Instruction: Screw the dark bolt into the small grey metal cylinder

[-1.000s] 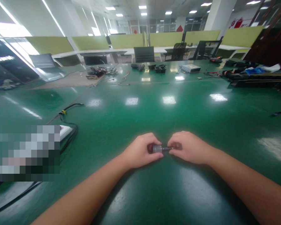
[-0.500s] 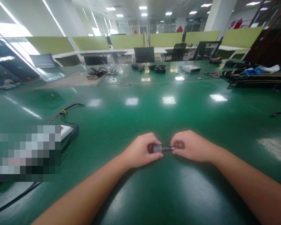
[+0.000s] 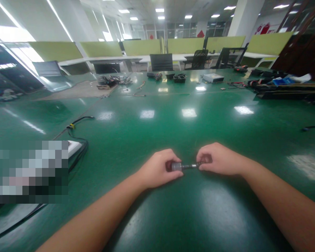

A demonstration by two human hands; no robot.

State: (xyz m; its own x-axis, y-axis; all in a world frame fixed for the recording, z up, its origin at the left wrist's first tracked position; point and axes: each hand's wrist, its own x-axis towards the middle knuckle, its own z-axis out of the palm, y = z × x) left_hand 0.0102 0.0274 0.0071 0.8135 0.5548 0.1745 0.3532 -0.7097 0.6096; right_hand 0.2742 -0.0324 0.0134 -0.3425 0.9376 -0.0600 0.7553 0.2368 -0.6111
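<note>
My left hand (image 3: 161,168) is closed around the thick grey end of a small cylindrical tool (image 3: 176,166). From that end a thin dark shaft with a shiny metal tip (image 3: 193,166) points right. My right hand (image 3: 216,160) has its thumb and fingers pinched by the end of the tip, on a small dark piece (image 3: 198,164) too small to identify. Both hands are low over the green table (image 3: 157,136), near its front part.
A white object (image 3: 75,147) with black cables (image 3: 80,157) lies at the left, partly pixelated. Along the far side are tangled parts (image 3: 115,80), a silver box (image 3: 212,77) and dark long pieces (image 3: 288,91). A cable end (image 3: 311,128) shows at the right.
My right hand has moved a little to the right and up, showing more of the shiny tip. My left hand and the tool have stayed in place.
</note>
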